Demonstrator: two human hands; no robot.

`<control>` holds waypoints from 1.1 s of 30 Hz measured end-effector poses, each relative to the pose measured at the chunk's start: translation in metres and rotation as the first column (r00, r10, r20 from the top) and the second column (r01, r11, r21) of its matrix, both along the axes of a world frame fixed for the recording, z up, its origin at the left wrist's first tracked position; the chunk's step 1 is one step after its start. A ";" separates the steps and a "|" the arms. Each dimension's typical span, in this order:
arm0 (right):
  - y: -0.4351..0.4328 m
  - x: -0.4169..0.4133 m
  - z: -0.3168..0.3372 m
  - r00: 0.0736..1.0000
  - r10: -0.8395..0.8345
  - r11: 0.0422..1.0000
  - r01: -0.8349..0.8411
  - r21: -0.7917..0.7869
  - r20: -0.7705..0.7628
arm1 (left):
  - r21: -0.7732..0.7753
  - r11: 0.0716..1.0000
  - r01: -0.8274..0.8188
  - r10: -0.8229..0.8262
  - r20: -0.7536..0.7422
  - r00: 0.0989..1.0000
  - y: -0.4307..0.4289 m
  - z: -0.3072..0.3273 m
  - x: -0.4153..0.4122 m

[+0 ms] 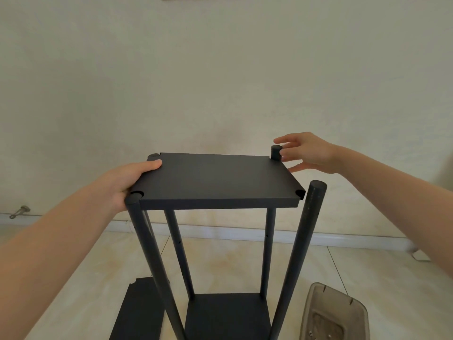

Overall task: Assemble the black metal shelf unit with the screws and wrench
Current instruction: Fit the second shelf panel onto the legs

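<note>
- Now, head view: a black shelf unit [220, 202] stands upright on a tiled floor [220, 266] before a pale wall [220, 82]. Its four posts rise from a lower shelf [228, 317].
- A top panel [213, 177] sits level at the post tops, between both hands.
- Left hand [127, 182] grips the panel's left edge, thumb flat on top, fingers hidden underneath.
- Right hand [311, 153] is spread wide and holds nothing. It is at the far-right post [276, 153], which pokes above the panel. Whether they touch cannot be told.
- Near-right post [306, 229] leans outward, apart from its corner notch. Near-left post [147, 241] sits in its notch.
- A spare panel [139, 312] lies on the floor, lower left. A grey tray [326, 303] lies lower right, its contents too blurred to name.
- Handling, as a judgement: the panel looks stiff, thin and light enough for one hand, though smooth paint may slip. Hold it by the side edges, clear of the notches.
- Posts look rigid but loose, likely to swing until screwed. Steady each near its top.
</note>
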State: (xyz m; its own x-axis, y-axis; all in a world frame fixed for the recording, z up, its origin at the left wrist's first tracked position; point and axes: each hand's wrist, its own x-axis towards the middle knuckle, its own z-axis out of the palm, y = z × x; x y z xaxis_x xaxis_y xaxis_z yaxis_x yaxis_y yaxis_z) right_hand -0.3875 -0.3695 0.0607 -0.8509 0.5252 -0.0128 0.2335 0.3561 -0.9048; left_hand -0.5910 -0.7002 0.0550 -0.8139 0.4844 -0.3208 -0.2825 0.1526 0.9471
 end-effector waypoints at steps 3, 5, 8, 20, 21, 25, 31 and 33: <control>-0.009 0.015 -0.002 0.976 -0.106 0.987 0.127 -0.098 0.193 | 0.003 1.000 0.006 -0.006 0.003 1.000 -0.001 0.001 -0.002; -0.017 0.031 -0.003 0.948 -0.034 0.966 0.112 -0.233 0.317 | 0.003 1.000 0.004 -0.004 0.007 1.000 0.000 0.000 -0.003; -0.034 0.052 -0.006 0.957 0.058 0.926 0.055 -0.374 0.283 | 0.012 1.000 0.006 -0.006 0.024 1.000 0.001 -0.002 -0.002; -0.090 0.062 -0.016 0.972 -0.234 0.900 0.217 -0.379 0.001 | 0.042 0.998 0.037 -0.040 0.064 0.997 -0.006 -0.007 0.013; -0.090 0.061 -0.015 0.975 -0.222 0.903 0.209 -0.375 0.008 | 0.035 0.998 0.053 -0.055 0.067 0.996 -0.009 -0.007 0.014; -0.090 0.063 -0.014 0.979 -0.203 0.901 0.194 -0.388 0.020 | 0.055 0.994 0.091 -0.094 0.058 0.994 -0.020 -0.011 0.019; -0.085 0.067 -0.014 0.969 -0.239 0.818 0.234 -0.525 0.059 | 0.151 0.985 0.087 -0.094 0.041 0.995 -0.032 -0.021 0.027; -0.084 0.068 -0.014 0.969 -0.235 0.800 0.233 -0.553 0.068 | 0.167 0.983 0.081 -0.089 0.040 0.995 -0.032 -0.021 0.029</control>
State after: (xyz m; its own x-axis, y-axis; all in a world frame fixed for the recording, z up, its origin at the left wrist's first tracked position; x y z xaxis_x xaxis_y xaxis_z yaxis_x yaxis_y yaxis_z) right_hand -0.3191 -0.4537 0.0463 -0.7033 0.6134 -0.3593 0.2410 -0.2698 -0.9323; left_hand -0.5624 -0.7321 0.0335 -0.7534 0.6006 -0.2676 -0.3198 0.0210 0.9473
